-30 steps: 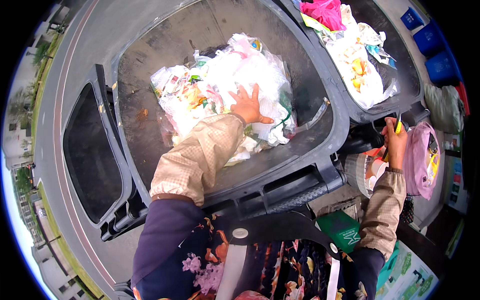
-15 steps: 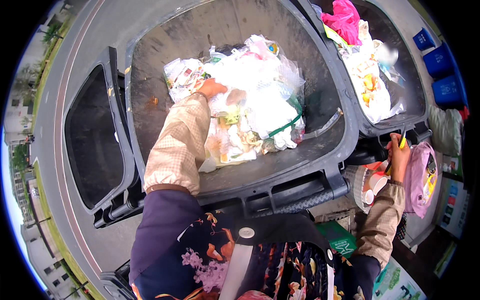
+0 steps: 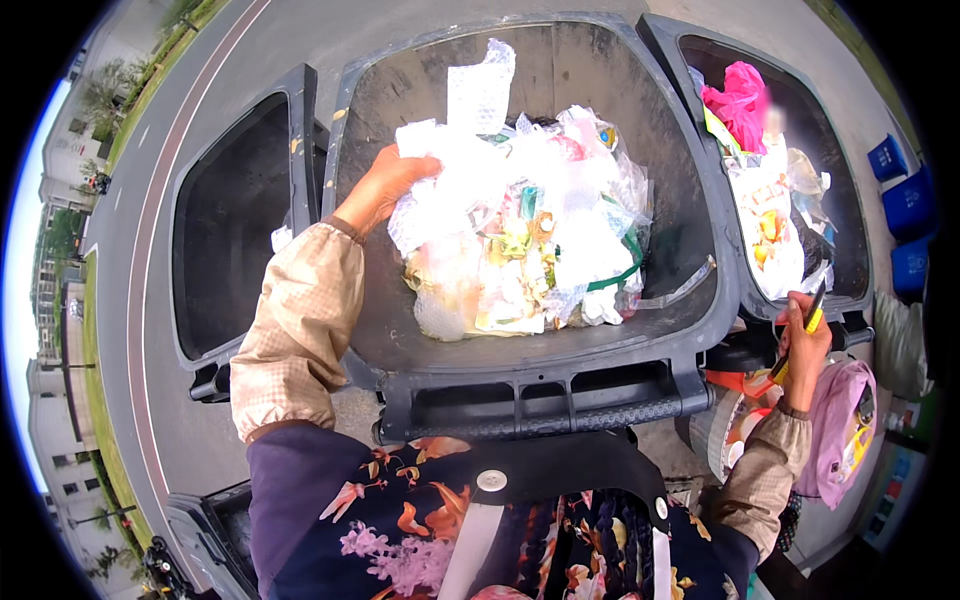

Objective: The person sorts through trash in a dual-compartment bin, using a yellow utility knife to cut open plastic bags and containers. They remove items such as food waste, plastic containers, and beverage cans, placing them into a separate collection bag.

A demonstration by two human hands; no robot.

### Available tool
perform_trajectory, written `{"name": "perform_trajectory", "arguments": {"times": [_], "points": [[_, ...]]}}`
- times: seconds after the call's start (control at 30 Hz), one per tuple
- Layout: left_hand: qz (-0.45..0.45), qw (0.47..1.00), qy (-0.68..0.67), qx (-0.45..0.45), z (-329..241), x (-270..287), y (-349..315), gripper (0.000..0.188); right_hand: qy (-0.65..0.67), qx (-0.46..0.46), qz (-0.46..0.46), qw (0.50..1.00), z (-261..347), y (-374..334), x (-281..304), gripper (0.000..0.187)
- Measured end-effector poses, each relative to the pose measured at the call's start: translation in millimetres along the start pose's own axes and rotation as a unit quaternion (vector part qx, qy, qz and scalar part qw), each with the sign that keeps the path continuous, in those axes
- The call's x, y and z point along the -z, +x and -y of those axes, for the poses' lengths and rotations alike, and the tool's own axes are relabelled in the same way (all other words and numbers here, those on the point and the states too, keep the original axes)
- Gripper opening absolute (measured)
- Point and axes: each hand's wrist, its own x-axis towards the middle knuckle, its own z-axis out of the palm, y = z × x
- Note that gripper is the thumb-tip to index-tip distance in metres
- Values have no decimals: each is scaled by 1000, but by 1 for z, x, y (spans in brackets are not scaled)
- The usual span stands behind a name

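My left hand [image 3: 392, 183] is closed on crumpled white plastic wrapping [image 3: 455, 165], lifted at the left side of a large grey bin [image 3: 680, 180]. A dimpled, translucent strip of it [image 3: 481, 92] stands up toward the bin's far wall. Below lies a heap of white bags, clear plastic and food scraps [image 3: 525, 235], with a green band [image 3: 632, 262] at its right. Off to the right, my right hand [image 3: 806, 345] is wrapped round a yellow and black utility knife [image 3: 814, 318], just outside the near rim of a second bin [image 3: 850, 200].
The second bin holds a bright pink bag [image 3: 738, 105] and soiled white bags. A dark lid [image 3: 235, 225] hangs open at left. Blue bins [image 3: 908, 205] stand far right. A pink bag [image 3: 838, 430] and a container of paper cups [image 3: 738, 430] are near my right arm.
My left hand has moved up and left out of the heap, pulling white plastic with it and uncovering food scraps. My right hand still holds the utility knife; the view has shifted.
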Motion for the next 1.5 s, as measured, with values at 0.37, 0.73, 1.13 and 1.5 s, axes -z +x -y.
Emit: {"name": "perform_trajectory", "arguments": {"times": [0.37,0.73,1.13,1.5], "points": [[23,985,-139,-101,-37,-38,-55,24,180,54,405,895,138,-35,-242,18],[-605,631,283,-394,-23,238,-131,24,356,7,173,918,88,1,-81,9],[-322,719,545,-287,2,123,-76,20,302,-99,-360,877,-196,-82,232,16],[48,818,570,-51,149,23,30,18,212,-352,-398,820,-474,-138,296,33]]}}
